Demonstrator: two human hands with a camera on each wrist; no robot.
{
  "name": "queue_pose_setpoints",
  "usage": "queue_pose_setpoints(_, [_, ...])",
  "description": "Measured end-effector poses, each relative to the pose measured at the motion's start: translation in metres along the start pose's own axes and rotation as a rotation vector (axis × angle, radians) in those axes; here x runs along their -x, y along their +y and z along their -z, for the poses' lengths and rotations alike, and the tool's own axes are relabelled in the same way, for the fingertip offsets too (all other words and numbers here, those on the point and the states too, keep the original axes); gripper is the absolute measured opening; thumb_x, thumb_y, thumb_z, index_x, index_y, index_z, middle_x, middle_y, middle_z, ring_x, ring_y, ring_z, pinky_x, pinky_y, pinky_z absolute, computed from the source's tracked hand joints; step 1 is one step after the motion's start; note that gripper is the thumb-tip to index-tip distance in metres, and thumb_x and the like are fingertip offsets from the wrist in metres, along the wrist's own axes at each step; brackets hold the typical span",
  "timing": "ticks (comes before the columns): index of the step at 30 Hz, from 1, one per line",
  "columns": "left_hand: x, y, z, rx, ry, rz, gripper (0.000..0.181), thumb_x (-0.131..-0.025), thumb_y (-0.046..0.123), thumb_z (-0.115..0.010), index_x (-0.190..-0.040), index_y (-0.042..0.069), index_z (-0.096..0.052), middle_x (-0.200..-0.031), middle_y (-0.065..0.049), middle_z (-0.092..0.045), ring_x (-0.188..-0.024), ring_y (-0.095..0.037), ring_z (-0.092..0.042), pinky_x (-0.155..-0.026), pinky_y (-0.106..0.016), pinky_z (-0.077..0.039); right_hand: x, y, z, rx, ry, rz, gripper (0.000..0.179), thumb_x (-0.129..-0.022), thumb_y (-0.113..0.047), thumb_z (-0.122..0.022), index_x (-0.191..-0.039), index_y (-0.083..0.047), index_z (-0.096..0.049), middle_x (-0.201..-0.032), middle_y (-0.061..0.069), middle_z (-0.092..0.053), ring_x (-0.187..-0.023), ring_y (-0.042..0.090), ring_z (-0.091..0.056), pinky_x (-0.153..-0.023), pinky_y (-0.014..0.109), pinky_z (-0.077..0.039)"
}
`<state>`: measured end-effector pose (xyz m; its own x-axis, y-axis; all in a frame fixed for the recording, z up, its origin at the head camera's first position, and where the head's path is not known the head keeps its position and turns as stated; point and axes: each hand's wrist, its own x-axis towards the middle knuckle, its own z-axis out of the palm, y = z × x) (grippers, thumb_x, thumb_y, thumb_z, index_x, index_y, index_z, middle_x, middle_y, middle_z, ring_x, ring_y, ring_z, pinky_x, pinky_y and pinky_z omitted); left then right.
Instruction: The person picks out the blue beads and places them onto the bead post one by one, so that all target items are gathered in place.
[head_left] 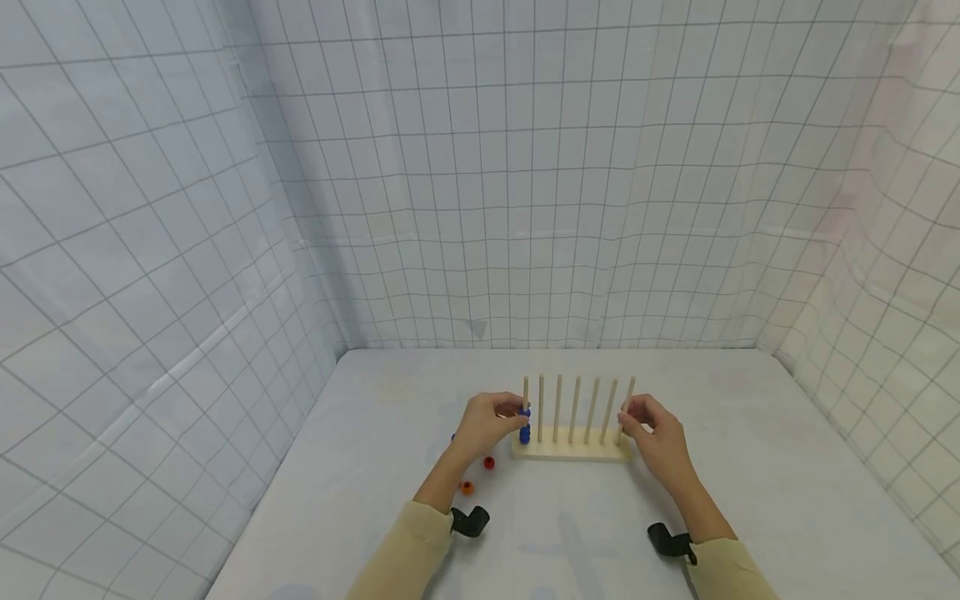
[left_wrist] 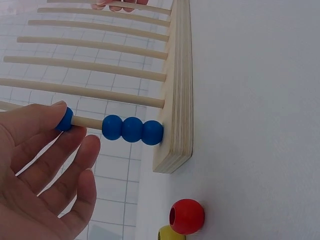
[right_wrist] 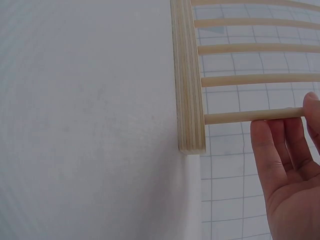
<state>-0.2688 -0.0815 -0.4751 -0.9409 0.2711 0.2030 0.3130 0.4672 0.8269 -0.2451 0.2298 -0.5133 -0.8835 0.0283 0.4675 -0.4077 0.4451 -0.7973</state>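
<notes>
A wooden base (head_left: 570,452) with several upright pegs stands on the white table. Between thumb and finger, my left hand (head_left: 483,423) pinches a blue bead (left_wrist: 65,121) that is threaded on the leftmost peg. Below it on the same peg, three blue beads (left_wrist: 132,129) are stacked down to the base, with a gap of bare wood between. At the other end, my right hand (head_left: 662,437) grips the rightmost peg (right_wrist: 232,117) with thumb and fingers; that peg carries no bead. The pegs between are bare too.
Loose beads lie left of the base: a red bead (head_left: 489,462), an orange bead (head_left: 467,487), and a yellow bead (left_wrist: 170,234) beside the red one. My left hand partly covers something blue (head_left: 453,437). Gridded white sheets (head_left: 525,208) surround the table at the back and sides.
</notes>
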Motion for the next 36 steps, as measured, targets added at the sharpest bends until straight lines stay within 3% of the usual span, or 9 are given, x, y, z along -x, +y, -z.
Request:
queue_pose_setpoints(12, [0.002,-0.006,-0.002,0.007,-0.040,0.043,0.025,-0.087,0.018,-0.080,-0.111,0.011,-0.077,-0.092,0.008,-0.071,-0.090,-0.012,-0.066,-0.076,-0.034,-0.054,0.000,-0.001,-0.001,-0.003,0.005,-0.006,0.009,-0.095,-0.011,-0.071,-0.101,-0.009,-0.064,-0.089,0.002,-0.068,-0.083,0.015,-0.067,-0.070,0.023,-0.055])
queue_pose_setpoints(20, [0.001,-0.010,-0.004,0.007,-0.063,0.043,0.022,-0.087,0.018,-0.080,-0.109,0.013,-0.077,-0.093,0.007,-0.072,-0.093,-0.015,-0.068,-0.081,-0.037,-0.055,0.003,-0.030,0.003,0.020,-0.006,0.023,0.008,-0.095,-0.002,-0.069,-0.101,-0.001,-0.064,-0.090,0.010,-0.067,-0.083,0.023,-0.067,-0.070,0.022,-0.055])
queue_pose_setpoints(27, [0.000,-0.016,-0.005,0.037,-0.111,0.067,0.023,-0.089,0.018,-0.079,-0.111,0.013,-0.075,-0.100,0.005,-0.074,-0.097,-0.015,-0.069,-0.085,-0.035,-0.056,0.001,-0.002,0.000,0.024,0.004,0.006,0.008,-0.095,-0.010,-0.071,-0.100,-0.010,-0.064,-0.090,0.001,-0.067,-0.084,0.014,-0.066,-0.072,0.023,-0.054])
queue_pose_setpoints(36, [-0.001,-0.018,-0.005,0.031,-0.125,0.056,0.020,-0.091,0.020,-0.077,-0.110,0.015,-0.075,-0.100,0.007,-0.073,-0.097,-0.014,-0.069,-0.084,-0.034,-0.056,-0.001,0.002,0.000,0.006,0.003,0.013,0.009,-0.095,-0.008,-0.071,-0.099,-0.012,-0.064,-0.089,0.000,-0.067,-0.084,0.013,-0.066,-0.072,0.026,-0.055])
